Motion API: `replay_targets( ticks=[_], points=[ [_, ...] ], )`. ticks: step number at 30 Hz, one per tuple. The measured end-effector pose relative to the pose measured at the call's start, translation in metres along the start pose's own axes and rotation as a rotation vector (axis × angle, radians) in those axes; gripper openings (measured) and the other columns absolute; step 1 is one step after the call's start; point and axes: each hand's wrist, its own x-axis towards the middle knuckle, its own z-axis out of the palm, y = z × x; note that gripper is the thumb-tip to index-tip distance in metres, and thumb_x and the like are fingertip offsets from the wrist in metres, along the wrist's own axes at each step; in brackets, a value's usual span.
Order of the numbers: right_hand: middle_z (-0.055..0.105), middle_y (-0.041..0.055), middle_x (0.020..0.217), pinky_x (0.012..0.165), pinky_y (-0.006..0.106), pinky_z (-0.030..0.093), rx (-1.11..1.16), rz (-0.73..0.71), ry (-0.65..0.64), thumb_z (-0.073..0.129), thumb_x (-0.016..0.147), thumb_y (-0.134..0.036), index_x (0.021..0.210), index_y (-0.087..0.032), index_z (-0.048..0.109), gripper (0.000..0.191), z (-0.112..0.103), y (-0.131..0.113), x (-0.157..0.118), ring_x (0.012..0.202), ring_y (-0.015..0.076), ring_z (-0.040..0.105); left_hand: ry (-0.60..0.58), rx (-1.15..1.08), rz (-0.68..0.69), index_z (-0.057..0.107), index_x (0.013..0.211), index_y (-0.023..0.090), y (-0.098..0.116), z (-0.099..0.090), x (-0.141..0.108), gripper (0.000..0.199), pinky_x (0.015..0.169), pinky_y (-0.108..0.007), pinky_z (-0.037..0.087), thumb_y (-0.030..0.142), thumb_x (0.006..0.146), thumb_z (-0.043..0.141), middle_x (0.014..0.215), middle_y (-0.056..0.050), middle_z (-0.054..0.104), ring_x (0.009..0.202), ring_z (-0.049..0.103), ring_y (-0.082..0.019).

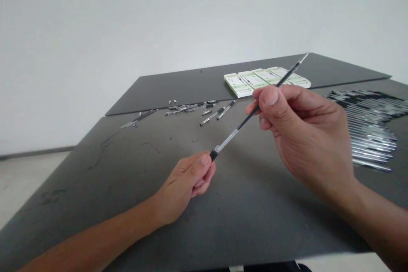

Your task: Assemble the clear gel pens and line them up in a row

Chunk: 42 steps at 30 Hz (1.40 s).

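Note:
My left hand [191, 174] is closed around a pen barrel [214, 153], of which the black end and clear rim show above the thumb. Between the thumb and fingers of my right hand [302, 127] is a thin pen refill [248, 115], dark along its middle with a pale tip pointing up and right. The refill's lower, clear end meets the open end of the barrel, and the two lie in one slanted line. How far the refill reaches inside is hidden by my left fingers.
Many clear pens [371, 136] lie in a dense row at the right. Loose pens and parts [188, 107] are scattered near the seam of the dark table [127, 195]. White and green packs [241, 85] lie behind my right hand, and a pale wall rises beyond.

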Motion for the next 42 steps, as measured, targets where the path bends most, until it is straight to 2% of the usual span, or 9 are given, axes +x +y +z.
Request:
replay_targets(
  ticks=[14,18,23,27,30,33,36,38,42],
  points=[
    [0.079,-0.0032,0.082,0.062,0.026,0.053,-0.1,-0.01,0.01,0.085,0.094,-0.04,0.083,-0.03,0.085,0.014,0.0,-0.001,0.001,0.067,0.0112,0.061,-0.009,0.059,0.022,0.049,0.075,0.02,-0.002,-0.002,-0.003,0.056,0.049,-0.027,0.019,0.062,0.112,0.048,0.059,0.009,0.033,0.05,0.024,-0.009],
    [0.08,-0.0053,0.079,0.068,0.025,0.056,-0.175,-0.063,0.003,0.086,0.093,-0.038,0.083,-0.031,0.085,0.013,0.0,-0.003,-0.002,0.076,0.0117,0.069,0.007,0.101,0.012,0.048,0.075,0.02,0.001,0.0,-0.004,0.055,0.05,-0.028,0.02,0.06,0.113,0.047,0.06,0.009,0.035,0.051,0.026,-0.009],
    [0.087,-0.0029,0.096,0.065,0.028,0.059,-0.208,-0.019,-0.18,0.088,0.09,-0.041,0.092,-0.032,0.089,0.009,0.001,0.001,-0.008,0.081,0.0165,0.078,0.023,0.135,0.012,0.047,0.078,0.021,0.003,0.002,-0.004,0.052,0.051,-0.028,0.023,0.059,0.114,0.045,0.061,0.008,0.037,0.052,0.028,-0.01],
    [0.088,0.0006,0.109,0.075,0.033,0.063,-0.128,0.039,-0.316,0.085,0.092,-0.049,0.12,-0.034,0.085,0.032,-0.004,0.006,-0.006,0.092,0.0206,0.081,0.028,0.137,0.045,0.046,0.081,0.022,0.002,0.003,-0.002,0.05,0.052,-0.027,0.025,0.059,0.115,0.042,0.062,0.008,0.038,0.053,0.03,-0.011],
    [0.087,0.0033,0.111,0.082,0.036,0.062,-0.077,0.041,-0.242,0.074,0.097,-0.06,0.121,-0.033,0.085,0.038,-0.009,0.01,0.003,0.09,0.0201,0.078,0.033,0.143,0.044,0.044,0.08,0.022,0.001,0.004,-0.002,0.051,0.052,-0.028,0.025,0.06,0.114,0.042,0.063,0.008,0.037,0.053,0.029,-0.011],
    [0.086,0.0054,0.106,0.077,0.038,0.057,-0.08,0.017,-0.078,0.068,0.101,-0.062,0.116,-0.028,0.087,0.042,-0.015,0.017,0.017,0.083,0.0202,0.073,0.019,0.148,0.045,0.042,0.08,0.022,0.0,0.004,-0.002,0.051,0.052,-0.028,0.025,0.06,0.115,0.041,0.066,0.008,0.035,0.054,0.028,-0.01],
    [0.085,0.0044,0.096,0.075,0.037,0.054,-0.245,-0.022,0.012,0.07,0.1,-0.058,0.111,-0.027,0.087,0.038,-0.024,0.03,0.033,0.08,0.0201,0.07,0.007,0.166,0.054,0.044,0.08,0.022,-0.002,0.004,-0.003,0.051,0.053,-0.028,0.024,0.06,0.115,0.041,0.066,0.008,0.035,0.055,0.029,-0.011],
    [0.084,0.0041,0.091,0.075,0.036,0.054,-0.434,-0.055,-0.002,0.075,0.097,-0.057,0.105,-0.026,0.087,0.034,-0.031,0.043,0.041,0.081,0.021,0.071,0.003,0.205,0.053,0.045,0.081,0.021,-0.002,0.004,-0.004,0.052,0.055,-0.029,0.025,0.06,0.115,0.04,0.065,0.007,0.037,0.056,0.031,-0.011],
    [0.084,0.0057,0.091,0.072,0.034,0.054,-0.818,-0.097,-0.249,0.075,0.097,-0.054,0.108,-0.025,0.087,0.033,-0.043,0.074,0.05,0.079,0.0215,0.073,-0.019,0.264,0.064,0.045,0.081,0.022,0.001,0.005,-0.004,0.053,0.057,-0.029,0.027,0.063,0.114,0.04,0.068,0.006,0.04,0.059,0.035,-0.012]
  ],
)
